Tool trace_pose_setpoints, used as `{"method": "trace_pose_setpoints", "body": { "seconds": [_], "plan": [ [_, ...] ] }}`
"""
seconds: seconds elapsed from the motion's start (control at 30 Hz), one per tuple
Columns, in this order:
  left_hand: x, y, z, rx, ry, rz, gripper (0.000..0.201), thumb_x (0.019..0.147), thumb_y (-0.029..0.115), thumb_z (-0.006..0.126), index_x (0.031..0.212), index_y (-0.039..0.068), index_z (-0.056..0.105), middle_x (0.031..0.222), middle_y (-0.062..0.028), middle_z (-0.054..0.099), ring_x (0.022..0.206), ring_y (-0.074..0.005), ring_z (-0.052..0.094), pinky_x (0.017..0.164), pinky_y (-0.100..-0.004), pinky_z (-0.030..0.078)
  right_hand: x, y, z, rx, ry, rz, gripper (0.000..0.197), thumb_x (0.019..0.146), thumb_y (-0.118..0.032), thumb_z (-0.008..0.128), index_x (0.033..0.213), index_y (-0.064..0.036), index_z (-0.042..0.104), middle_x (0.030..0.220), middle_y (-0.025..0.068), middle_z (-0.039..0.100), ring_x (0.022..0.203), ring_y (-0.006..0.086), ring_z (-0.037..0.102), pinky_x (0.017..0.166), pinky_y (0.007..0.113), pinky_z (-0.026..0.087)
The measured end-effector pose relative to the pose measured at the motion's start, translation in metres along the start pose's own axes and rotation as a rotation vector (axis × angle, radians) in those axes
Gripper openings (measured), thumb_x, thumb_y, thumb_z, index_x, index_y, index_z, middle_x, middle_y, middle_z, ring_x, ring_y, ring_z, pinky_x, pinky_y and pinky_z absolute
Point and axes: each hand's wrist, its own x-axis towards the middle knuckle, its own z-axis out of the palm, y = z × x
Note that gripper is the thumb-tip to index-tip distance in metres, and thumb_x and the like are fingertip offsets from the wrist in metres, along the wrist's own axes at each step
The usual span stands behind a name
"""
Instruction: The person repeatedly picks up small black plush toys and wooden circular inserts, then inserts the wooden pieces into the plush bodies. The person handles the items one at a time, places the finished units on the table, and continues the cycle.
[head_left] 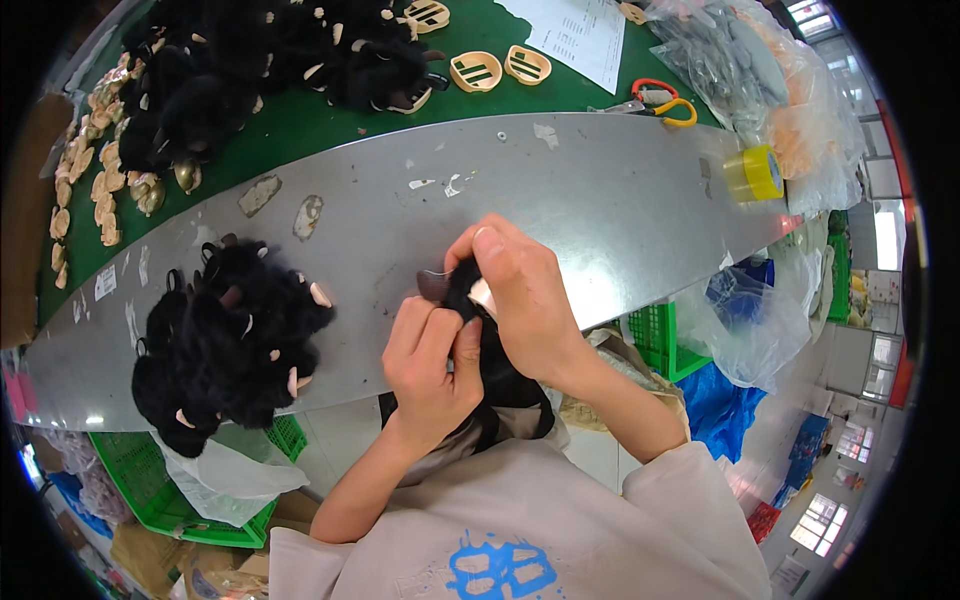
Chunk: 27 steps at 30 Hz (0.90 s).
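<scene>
Over the near edge of the metal table [400,200], both my hands work on a small black plush piece [462,284]. It has a dark brown horn-like tip [433,286] and a pale peach part [481,296]. My left hand [430,362] is closed on its lower side, fingers curled. From the right, my right hand [522,290] pinches its upper side, thumb bent over it. A thin light line, thread or needle, I cannot tell which, crosses by the horn. My fingers hide much of the piece. To the left lies a heap of similar black plush pieces [225,335].
Behind, a green surface [330,140] bears more black plush [200,110], peach oval pieces [476,71] and gold-coloured parts [147,193]. Scissors [660,102], yellow tape [755,174] and plastic bags [800,110] lie at right. Green crates [150,490] stand below the table edge.
</scene>
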Motion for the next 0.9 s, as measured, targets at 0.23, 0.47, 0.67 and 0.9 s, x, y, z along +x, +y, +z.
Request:
{"method": "trace_pose_setpoints", "body": {
  "seconds": [0.23,0.47,0.67,0.9],
  "plan": [
    [0.001,-0.003,0.000,0.014,-0.014,0.044,0.014,0.083,-0.003,0.061,0.073,0.000,0.051,0.071,-0.0100,0.042,0.063,-0.0262,0.041,0.053,-0.0361,0.032,-0.003,0.007,0.013,-0.272,0.049,-0.096,0.037,0.104,-0.023,0.042,0.079,0.0019,0.053,0.076,0.0140,0.048,0.061,0.0279,0.044,0.056,0.037,0.037],
    [0.001,-0.003,-0.009,-0.017,-0.046,-0.009,0.014,0.082,-0.005,0.061,0.073,-0.001,0.051,0.071,-0.0095,0.042,0.062,-0.0245,0.041,0.053,-0.0350,0.032,0.004,0.011,0.012,-0.421,0.033,-0.200,0.033,0.102,-0.019,0.044,0.075,-0.0018,0.051,0.065,0.0135,0.048,0.057,0.0335,0.047,0.051,0.042,0.038],
    [0.002,-0.003,-0.010,-0.055,-0.057,-0.074,0.020,0.090,0.003,0.062,0.075,-0.003,0.051,0.073,-0.0068,0.041,0.058,-0.0149,0.035,0.050,-0.0291,0.027,0.013,0.015,0.003,-0.356,0.122,-0.243,0.031,0.103,-0.017,0.043,0.076,-0.0041,0.050,0.061,0.0105,0.051,0.053,0.0323,0.053,0.047,0.040,0.041],
    [0.000,-0.001,-0.009,-0.047,-0.046,-0.072,0.019,0.089,0.003,0.063,0.075,-0.001,0.051,0.072,-0.0070,0.041,0.059,-0.0192,0.037,0.050,-0.0318,0.029,0.017,0.023,0.004,-0.448,0.147,-0.285,0.030,0.102,-0.017,0.044,0.075,-0.0041,0.050,0.058,0.0102,0.050,0.049,0.0320,0.051,0.043,0.040,0.038]
  ]
}}
